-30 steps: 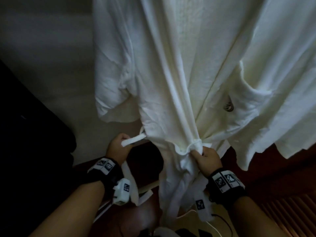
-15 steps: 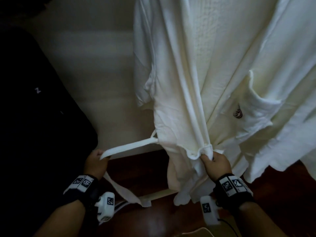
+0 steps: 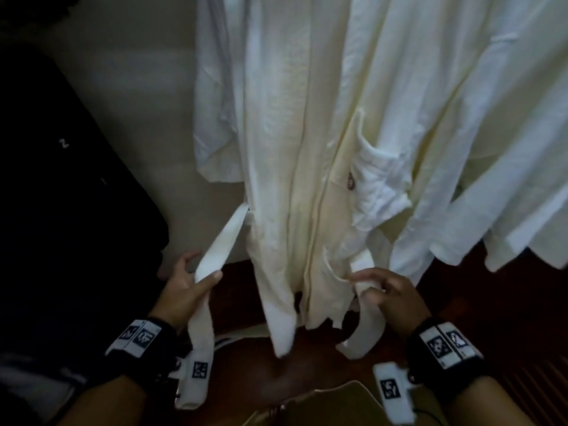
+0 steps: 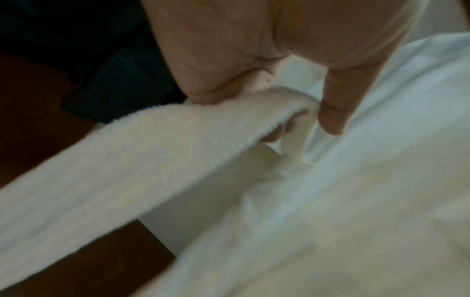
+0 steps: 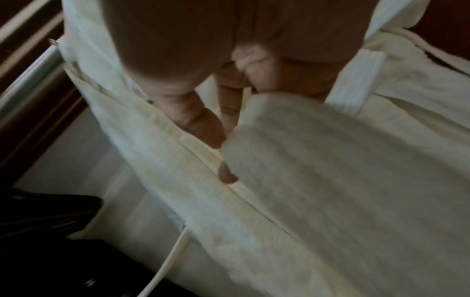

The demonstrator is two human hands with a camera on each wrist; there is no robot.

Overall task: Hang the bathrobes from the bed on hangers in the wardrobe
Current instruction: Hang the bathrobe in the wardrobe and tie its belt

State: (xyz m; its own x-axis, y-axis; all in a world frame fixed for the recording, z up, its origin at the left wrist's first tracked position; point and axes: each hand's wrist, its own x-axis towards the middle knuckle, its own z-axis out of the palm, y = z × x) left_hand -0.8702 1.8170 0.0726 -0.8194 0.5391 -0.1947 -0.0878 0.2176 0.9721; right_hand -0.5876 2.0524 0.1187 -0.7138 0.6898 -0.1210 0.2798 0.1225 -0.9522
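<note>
A white bathrobe (image 3: 292,149) hangs in the wardrobe, its chest pocket (image 3: 378,186) bearing a small dark logo. Its belt (image 3: 221,241) comes out of the left side loop and slants down into my left hand (image 3: 196,279), which holds it between thumb and fingers; the tail hangs below. My right hand (image 3: 368,284) pinches the belt's other end (image 3: 365,327) at the robe's right front. In the left wrist view the belt (image 4: 127,160) runs under my left hand (image 4: 302,128). In the right wrist view the belt (image 5: 330,180) lies over my right hand (image 5: 221,144).
A second white robe (image 3: 491,149) hangs to the right, touching the first. A black bag (image 3: 61,210) fills the left side. Behind is the pale wardrobe wall (image 3: 138,87), below a dark wooden floor (image 3: 246,379) with a white cable (image 5: 167,267).
My left hand came back toward the robe, so the taut belt now slants down slack. My right hand left the robe's front edge and now pinches the belt's right end.
</note>
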